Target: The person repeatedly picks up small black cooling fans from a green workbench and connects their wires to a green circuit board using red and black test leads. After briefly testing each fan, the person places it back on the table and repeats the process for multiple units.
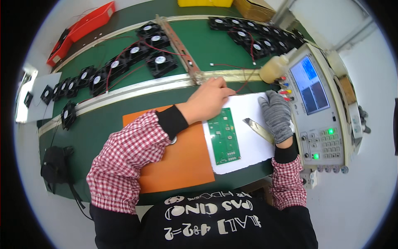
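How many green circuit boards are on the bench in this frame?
1. The green circuit board lies flat on the white sheet, just below the left hand and left of the gloved right hand. No others show.

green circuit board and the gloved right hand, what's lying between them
In the head view, a flat metal blade-like tool lies on the white sheet, between the green rectangular circuit board and the grey-gloved right hand, its far end under that hand.
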Action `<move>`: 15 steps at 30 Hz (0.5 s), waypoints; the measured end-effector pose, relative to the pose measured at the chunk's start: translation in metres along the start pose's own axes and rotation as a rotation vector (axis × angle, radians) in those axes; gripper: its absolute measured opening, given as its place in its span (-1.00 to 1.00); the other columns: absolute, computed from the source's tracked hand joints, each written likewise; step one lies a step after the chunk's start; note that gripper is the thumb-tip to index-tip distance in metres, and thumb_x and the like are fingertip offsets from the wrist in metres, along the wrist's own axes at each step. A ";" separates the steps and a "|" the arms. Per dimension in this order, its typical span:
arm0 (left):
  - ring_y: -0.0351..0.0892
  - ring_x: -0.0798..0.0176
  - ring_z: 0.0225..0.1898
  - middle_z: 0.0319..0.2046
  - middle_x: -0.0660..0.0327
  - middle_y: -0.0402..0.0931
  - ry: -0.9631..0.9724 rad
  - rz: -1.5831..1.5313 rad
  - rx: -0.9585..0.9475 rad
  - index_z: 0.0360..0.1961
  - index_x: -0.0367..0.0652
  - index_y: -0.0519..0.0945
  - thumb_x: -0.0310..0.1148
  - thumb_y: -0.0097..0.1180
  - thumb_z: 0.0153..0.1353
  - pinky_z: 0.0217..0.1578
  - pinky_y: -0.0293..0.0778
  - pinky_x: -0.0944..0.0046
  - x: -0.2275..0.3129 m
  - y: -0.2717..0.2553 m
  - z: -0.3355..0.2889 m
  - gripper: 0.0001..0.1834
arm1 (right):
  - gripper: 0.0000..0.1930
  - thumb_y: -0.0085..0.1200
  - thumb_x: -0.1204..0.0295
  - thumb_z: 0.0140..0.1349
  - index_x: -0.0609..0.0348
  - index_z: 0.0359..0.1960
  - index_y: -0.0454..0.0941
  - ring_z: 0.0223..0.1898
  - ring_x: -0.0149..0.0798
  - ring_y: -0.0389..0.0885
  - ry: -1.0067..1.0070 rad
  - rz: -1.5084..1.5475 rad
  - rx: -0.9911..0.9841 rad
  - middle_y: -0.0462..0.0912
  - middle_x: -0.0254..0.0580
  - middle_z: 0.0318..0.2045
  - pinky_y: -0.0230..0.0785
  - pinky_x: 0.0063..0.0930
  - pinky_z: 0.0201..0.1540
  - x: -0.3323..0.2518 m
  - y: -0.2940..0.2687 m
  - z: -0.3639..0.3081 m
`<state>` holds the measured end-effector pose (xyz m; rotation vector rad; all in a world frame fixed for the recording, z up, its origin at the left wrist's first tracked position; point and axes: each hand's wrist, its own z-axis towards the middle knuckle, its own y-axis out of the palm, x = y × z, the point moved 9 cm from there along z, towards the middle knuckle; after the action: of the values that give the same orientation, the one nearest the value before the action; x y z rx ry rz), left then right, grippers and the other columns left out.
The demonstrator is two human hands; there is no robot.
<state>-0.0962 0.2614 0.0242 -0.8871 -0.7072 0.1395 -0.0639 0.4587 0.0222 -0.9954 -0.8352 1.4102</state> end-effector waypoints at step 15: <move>0.46 0.03 -0.13 -0.19 0.13 0.40 -0.224 0.163 0.250 -0.39 -0.19 0.58 -0.53 0.27 -0.02 -0.17 0.39 0.09 -0.045 -0.148 -0.065 -0.86 | -0.54 0.27 0.51 0.14 0.11 0.13 0.54 -0.02 -0.08 0.58 -0.466 0.598 0.172 0.53 -0.05 0.03 0.54 -0.32 -0.05 -0.083 -0.074 -0.024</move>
<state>-0.1158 0.1059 0.0845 -0.6939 -0.8051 0.4683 -0.0145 0.3807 0.0888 -0.8249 -0.7552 2.2468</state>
